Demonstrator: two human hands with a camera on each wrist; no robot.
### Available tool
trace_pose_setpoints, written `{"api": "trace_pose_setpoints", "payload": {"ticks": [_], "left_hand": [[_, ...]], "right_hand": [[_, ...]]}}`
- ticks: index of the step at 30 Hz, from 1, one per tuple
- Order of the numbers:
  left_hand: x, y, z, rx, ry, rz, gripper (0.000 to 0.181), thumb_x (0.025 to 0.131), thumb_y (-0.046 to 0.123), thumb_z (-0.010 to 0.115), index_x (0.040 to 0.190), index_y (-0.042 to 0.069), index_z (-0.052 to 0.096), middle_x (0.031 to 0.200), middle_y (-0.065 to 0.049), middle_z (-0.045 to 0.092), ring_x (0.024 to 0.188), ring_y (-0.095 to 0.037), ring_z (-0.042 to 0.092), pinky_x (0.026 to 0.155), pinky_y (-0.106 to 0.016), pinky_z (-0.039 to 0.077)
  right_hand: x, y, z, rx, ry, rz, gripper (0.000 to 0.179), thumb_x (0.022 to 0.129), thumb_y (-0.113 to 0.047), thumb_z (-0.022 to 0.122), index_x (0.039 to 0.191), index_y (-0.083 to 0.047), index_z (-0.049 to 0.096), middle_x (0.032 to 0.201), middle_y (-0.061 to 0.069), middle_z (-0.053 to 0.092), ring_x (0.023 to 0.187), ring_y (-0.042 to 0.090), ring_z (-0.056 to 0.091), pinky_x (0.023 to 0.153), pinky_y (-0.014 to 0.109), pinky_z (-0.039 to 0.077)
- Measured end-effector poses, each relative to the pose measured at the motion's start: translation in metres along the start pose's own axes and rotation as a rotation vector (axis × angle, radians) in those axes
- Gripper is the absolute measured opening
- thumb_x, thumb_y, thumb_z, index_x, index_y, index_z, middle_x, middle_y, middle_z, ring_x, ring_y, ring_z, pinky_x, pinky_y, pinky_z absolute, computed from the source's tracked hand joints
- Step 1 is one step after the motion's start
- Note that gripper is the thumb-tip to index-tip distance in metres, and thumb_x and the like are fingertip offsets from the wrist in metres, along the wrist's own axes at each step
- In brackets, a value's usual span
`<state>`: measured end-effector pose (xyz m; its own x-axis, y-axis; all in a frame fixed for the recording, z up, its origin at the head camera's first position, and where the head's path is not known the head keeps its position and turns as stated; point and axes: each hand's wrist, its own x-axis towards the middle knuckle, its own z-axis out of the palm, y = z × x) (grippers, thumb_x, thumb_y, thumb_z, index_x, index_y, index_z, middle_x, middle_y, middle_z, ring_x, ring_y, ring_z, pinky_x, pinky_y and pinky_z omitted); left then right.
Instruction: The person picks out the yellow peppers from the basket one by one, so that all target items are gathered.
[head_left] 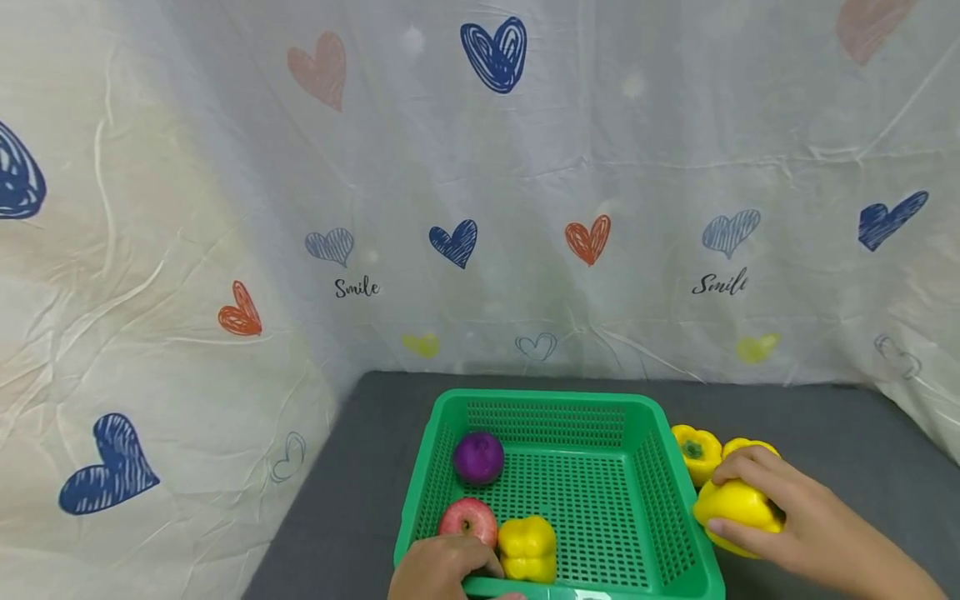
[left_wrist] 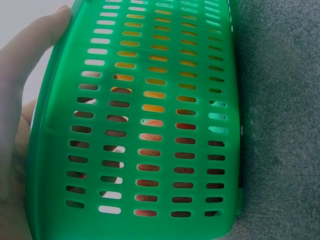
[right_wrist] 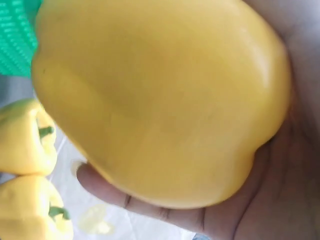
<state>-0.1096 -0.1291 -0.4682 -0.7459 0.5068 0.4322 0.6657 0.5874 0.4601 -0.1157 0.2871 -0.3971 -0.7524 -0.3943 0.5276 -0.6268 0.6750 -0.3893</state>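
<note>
My left hand (head_left: 444,568) grips the near rim of a green plastic basket (head_left: 547,395); the left wrist view shows the thumb outside the perforated wall (left_wrist: 135,150) and the other fingers mostly hidden behind it. Just right of the basket, my right hand (head_left: 798,512) holds a yellow bell pepper (head_left: 738,504), its smooth side filling much of the right wrist view. Inside the basket lie a red apple (head_left: 468,521) by the left fingers, another yellow bell pepper (head_left: 527,546) beside it, and a round purple vegetable (head_left: 478,458) farther back.
Two more yellow bell peppers, one with its green stem end showing (head_left: 696,452) and one partly behind the right hand (head_left: 750,447), sit against the basket's right side. A dark grey cloth (head_left: 322,500) covers the table. Behind hangs a pale curtain (head_left: 517,167) printed with hearts.
</note>
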Motion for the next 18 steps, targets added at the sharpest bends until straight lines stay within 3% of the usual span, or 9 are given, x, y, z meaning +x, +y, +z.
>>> {"api": "trace_pose_setpoints", "payload": {"ticks": [10,14,18], "left_hand": [[0.0,0.003,-0.004,0.002,-0.031,-0.008,0.027,0.087,0.059,0.071,0.083,0.032,0.071,0.081,0.027,0.061,0.063,0.012,0.05,0.057,-0.005,0.041],[0.002,0.005,-0.005,-0.003,-0.038,-0.027,0.028,0.086,0.061,0.071,0.083,0.033,0.071,0.08,0.028,0.061,0.062,0.012,0.049,0.056,-0.007,0.041],[0.002,0.005,-0.005,-0.017,-0.042,-0.038,0.027,0.086,0.06,0.071,0.084,0.033,0.071,0.081,0.028,0.061,0.063,0.011,0.049,0.055,-0.008,0.041]], "right_hand": [[-0.012,0.02,0.003,0.0,-0.066,0.164,0.04,0.076,-0.018,0.089,0.103,-0.031,0.061,0.102,-0.01,0.049,0.075,0.002,0.047,0.052,0.021,0.042],[-0.014,0.031,0.007,0.011,-0.088,0.149,0.04,0.076,-0.017,0.089,0.102,-0.028,0.061,0.097,-0.012,0.049,0.075,0.001,0.045,0.052,0.021,0.04],[-0.017,0.043,0.011,0.111,-0.18,0.128,0.04,0.078,-0.015,0.087,0.108,-0.022,0.06,0.099,-0.009,0.049,0.075,0.002,0.046,0.053,0.021,0.041]]}}
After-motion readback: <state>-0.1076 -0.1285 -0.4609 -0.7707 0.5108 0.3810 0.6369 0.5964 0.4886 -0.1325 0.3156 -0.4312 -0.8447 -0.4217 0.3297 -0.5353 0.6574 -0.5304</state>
